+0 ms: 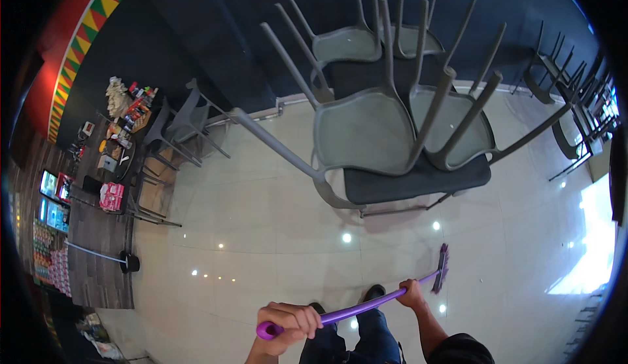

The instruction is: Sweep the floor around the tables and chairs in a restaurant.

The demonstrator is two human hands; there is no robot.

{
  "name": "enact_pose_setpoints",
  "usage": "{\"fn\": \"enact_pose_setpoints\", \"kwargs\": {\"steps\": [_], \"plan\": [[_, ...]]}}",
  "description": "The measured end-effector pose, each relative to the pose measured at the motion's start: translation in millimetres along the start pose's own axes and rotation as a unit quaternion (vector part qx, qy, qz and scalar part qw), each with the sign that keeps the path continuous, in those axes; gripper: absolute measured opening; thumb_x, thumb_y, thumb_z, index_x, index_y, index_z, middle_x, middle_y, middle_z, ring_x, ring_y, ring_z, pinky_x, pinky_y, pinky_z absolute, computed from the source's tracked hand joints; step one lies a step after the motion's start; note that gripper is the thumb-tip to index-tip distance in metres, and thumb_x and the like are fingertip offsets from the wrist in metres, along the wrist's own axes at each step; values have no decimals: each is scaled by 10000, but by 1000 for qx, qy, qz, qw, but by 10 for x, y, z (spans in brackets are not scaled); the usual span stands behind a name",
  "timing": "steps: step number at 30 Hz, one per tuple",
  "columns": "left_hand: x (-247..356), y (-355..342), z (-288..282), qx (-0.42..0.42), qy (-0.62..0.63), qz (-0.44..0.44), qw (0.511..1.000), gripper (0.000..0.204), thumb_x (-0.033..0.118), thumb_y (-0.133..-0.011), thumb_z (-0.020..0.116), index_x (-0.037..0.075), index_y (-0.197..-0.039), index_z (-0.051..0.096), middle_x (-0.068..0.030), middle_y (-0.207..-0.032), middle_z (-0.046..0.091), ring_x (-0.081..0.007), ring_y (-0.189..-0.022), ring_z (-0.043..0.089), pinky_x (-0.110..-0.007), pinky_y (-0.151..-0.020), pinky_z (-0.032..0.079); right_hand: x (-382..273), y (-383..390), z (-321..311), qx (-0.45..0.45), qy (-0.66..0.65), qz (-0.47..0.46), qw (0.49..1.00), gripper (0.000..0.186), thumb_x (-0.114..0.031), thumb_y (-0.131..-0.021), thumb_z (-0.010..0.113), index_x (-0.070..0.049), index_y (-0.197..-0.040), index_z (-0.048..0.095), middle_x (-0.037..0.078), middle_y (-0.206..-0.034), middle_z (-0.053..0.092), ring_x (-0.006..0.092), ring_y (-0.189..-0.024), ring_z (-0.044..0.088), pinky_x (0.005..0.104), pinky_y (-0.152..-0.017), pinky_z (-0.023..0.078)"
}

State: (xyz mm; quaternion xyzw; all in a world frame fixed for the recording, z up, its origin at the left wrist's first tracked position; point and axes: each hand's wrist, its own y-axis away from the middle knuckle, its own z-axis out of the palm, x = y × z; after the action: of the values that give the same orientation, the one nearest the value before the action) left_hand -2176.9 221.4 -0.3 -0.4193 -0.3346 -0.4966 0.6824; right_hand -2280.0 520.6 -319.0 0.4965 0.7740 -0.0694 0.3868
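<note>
A purple broom runs slantwise in front of my legs, gripped by both hands. My left hand is wrapped round the handle near its rounded top end. Farther down the shaft, my right hand closes round it, not far from the head. The dark purple bristle head lies on the shiny tiled floor to the right, ahead of my shoes. Beyond it stands a dark table with grey chairs turned upside down on top, legs pointing up.
Along the left runs a dark counter bearing bottles, a pink pack and screens. Grey chairs stand upright beside it. More upturned chairs are at the far right. A dark wall closes off the back.
</note>
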Motion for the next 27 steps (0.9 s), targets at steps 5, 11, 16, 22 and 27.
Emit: {"fn": "enact_pose_setpoints", "kwargs": {"steps": [5,11,16,22,27], "plan": [[572,153,-488,102,35,35,994,284,33,-748,596,-35,-512,454,-123,-515,481,-236,-481,495,-405,-540,454,-769,-242,620,-43,-29,-43,998,149,-200,-575,630,-53,-586,615,172,-626,588,363,-660,593,433,-616,483],[1531,137,-1365,-66,-76,160,982,326,269,-818,562,41,-596,491,-61,-511,518,-197,-484,544,-378,-545,510,-2224,-979,1685,-41,-89,-173,980,182,-235,-563,646,-79,-615,568,138,-664,571,352,-720,564,423,-682,453],[1558,-444,-1521,-262,-243,83,930,350,171,-791,633,76,-504,456,-30,-539,486,-188,-494,501,-329,-493,404,-3364,-2265,2534,16,-202,-222,954,183,-217,-674,645,-73,-651,533,109,-735,573,312,-816,559,410,-743,427],[90,-315,-1914,-329,-483,-82,807,180,51,-653,744,47,-676,565,-109,-842,618,-347,-962,599,-531,-925,385,-2319,-3413,2664,193,-210,-27,958,190,-282,-781,629,-114,-745,546,41,-859,598,266,-900,569,413,-784,404],[-142,-53,-2021,-471,-429,-116,762,154,48,-667,716,57,-657,562,-72,-826,614,-305,-998,608,-587,-975,346,-1944,-2919,2845,307,-206,84,925,157,-286,-814,616,-142,-826,555,25,-995,605,259,-935,557,416,-787,394]]}}
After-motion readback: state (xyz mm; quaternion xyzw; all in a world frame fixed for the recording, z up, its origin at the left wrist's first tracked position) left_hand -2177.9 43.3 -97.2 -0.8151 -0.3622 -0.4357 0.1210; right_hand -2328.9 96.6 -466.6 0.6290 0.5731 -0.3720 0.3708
